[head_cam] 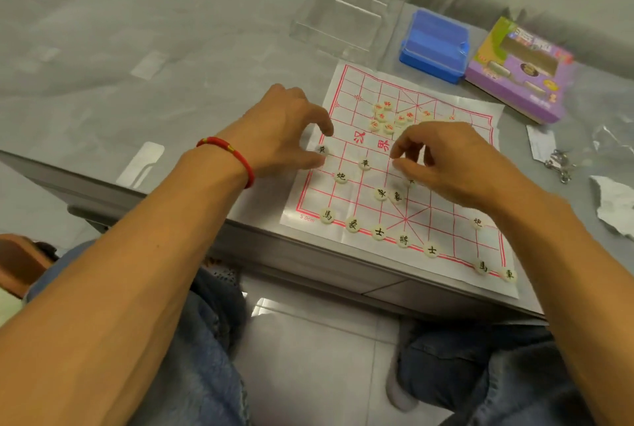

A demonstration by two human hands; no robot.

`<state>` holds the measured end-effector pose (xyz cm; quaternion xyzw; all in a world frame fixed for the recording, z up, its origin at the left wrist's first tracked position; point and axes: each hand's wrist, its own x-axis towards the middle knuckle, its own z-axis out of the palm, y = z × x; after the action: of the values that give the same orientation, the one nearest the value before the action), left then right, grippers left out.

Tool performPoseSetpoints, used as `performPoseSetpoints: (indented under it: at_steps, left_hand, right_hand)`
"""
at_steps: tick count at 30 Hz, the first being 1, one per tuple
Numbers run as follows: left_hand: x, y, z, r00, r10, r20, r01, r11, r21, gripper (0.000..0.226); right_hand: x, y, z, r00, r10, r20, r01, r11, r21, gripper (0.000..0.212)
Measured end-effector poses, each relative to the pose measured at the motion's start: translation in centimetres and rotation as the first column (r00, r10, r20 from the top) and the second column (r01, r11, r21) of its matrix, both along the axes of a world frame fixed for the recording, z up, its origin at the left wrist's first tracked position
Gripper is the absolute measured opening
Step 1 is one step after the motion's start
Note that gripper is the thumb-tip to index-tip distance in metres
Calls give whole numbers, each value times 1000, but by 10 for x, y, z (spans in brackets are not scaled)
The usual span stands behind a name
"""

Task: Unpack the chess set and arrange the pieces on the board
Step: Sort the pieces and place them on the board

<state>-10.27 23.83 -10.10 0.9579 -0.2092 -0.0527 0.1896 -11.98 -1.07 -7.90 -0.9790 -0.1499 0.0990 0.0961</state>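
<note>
**A:** Start at the near edge. What is already settled there?

**B:** On the thin paper board printed with a red grid (442,219), the row of round cream discs with black characters (403,239) runs along the closest line, with one gap at its left corner. Two loose black-marked discs (387,195) sit a little inward, off the line crossings, so I judge they are waiting for a place.

**A:** And the hands?

**B:** The left hand (291,130), with a red cord bracelet (226,156) at the wrist, is at the board's left edge. Its thumb and forefinger are narrowly apart around a black soldier disc (321,150); whether they actually grip it I cannot tell. The right hand (453,161) is curled over the middle of the board with the fingertips drawn close. Whether they pinch a disc I cannot tell.

**A:** How should this step go?

**B:** Set each soldier squarely on a crossing, lifting rather than sliding, since the paper looks light enough to shift and disturb the row. Keep the wrists high over the finished pieces.

**A:** Further out?

**B:** The heap of red-marked cream discs (391,116) lies unsorted on the far half. Beyond the board stand a clear plastic tray (343,20), a blue plastic box (434,46) and a purple printed carton (518,75).
</note>
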Motion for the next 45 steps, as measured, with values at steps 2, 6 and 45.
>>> performPoseSetpoints:
  at_steps: [2,6,45]
  left_hand:
    - [-8,-20,3,995,-82,64,85,995,-43,37]
    - [-19,-61,-7,970,-213,120,214,977,2,35]
    - [-48,20,-19,970,-151,-191,139,987,-77,45]
  right_hand:
    - [-16,-12,-1,1000,10,-13,-11,999,-37,15]
    - [-37,-23,-13,1000,11,16,-10,999,-30,21]
    - [-48,-20,-9,998,-34,57,25,986,162,22]
